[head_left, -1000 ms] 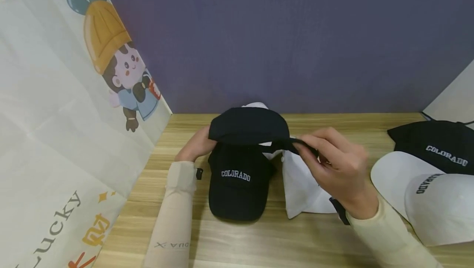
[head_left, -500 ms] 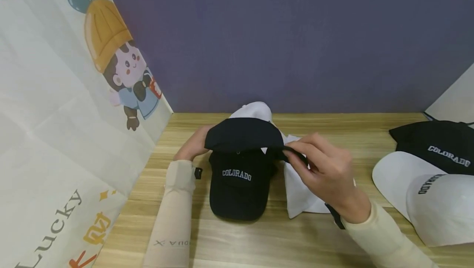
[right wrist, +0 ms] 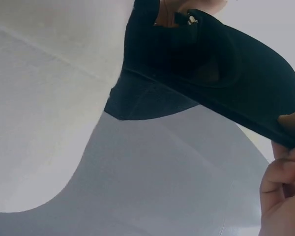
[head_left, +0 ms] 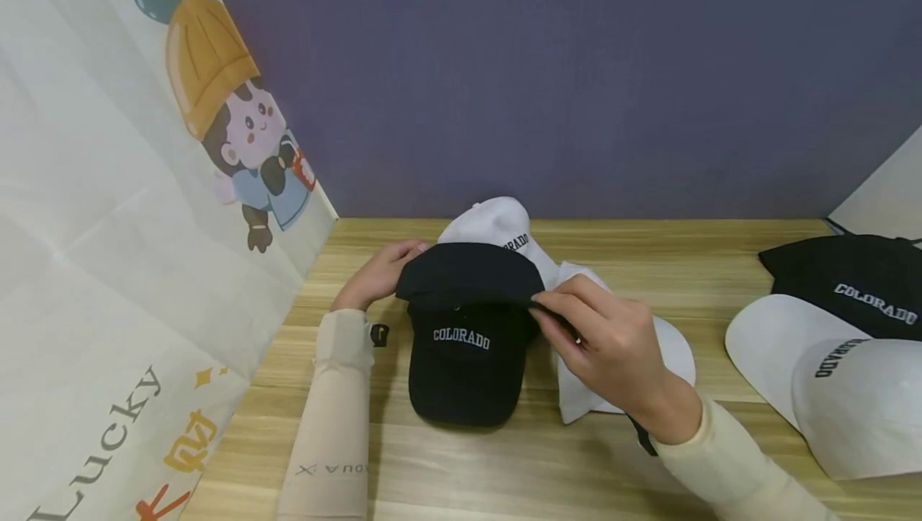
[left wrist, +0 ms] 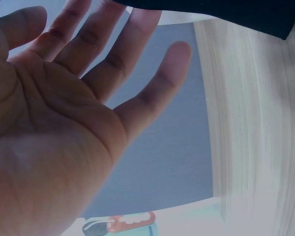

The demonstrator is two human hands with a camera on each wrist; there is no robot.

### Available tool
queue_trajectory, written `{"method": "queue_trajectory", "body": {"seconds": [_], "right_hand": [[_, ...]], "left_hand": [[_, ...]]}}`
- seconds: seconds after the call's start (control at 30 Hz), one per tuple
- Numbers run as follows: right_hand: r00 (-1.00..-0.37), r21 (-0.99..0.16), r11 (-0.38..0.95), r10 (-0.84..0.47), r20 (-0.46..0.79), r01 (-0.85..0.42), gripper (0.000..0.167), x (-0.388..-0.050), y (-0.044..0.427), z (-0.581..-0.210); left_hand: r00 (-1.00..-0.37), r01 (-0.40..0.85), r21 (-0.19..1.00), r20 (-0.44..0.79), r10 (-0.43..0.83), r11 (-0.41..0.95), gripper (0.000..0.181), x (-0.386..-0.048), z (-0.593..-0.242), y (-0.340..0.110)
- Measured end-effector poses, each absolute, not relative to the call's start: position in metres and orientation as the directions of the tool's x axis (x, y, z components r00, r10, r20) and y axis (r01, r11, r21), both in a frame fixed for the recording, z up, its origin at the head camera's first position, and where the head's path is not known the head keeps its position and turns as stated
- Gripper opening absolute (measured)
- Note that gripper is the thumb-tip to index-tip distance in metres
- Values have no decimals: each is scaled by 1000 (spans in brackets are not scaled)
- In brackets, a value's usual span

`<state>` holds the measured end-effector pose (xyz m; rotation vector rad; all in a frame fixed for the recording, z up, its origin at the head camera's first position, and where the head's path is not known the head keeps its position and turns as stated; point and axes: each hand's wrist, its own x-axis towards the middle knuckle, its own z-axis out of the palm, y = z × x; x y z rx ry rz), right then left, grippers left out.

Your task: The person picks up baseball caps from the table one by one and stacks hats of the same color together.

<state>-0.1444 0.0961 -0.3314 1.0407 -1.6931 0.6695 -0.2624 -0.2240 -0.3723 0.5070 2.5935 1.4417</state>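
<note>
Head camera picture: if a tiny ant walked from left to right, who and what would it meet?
Cartoon figure, left hand, black COLORADO cap in the middle, right hand, white cap on the far right.

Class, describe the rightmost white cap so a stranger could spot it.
In the head view, find the right end of the wooden table. Two caps overlap there. Unlike the black cap behind, the white cap in front has dark lettering.
</note>
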Motion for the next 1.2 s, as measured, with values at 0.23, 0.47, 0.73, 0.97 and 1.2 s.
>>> {"method": "queue_trajectory", "body": {"seconds": [0.23, 0.47, 0.73, 0.97, 1.2], "right_hand": [[-155, 51, 489, -371, 916, -871, 25, -144, 95, -335], [-157, 70, 472, -425, 891, -879, 26, -140, 91, -339], [-171, 67, 427, -495, 852, -902, 28, -135, 85, -344], [-215, 42, 398, -578, 787, -916, 29, -133, 83, -349], [-215, 45, 364, -641, 737, -930, 7, -134, 83, -353]], "left_hand": [[-937, 205, 830, 14, 348, 518, 44, -263, -371, -228], [-942, 181, 812, -18, 335, 554, 52, -265, -371, -231], [-921, 224, 780, -26, 388, 584, 52, -261, -368, -228], [-902, 217, 778, -72, 426, 590, 47, -260, -364, -225], [-900, 169, 757, -143, 413, 631, 52, -258, -363, -223]]}}
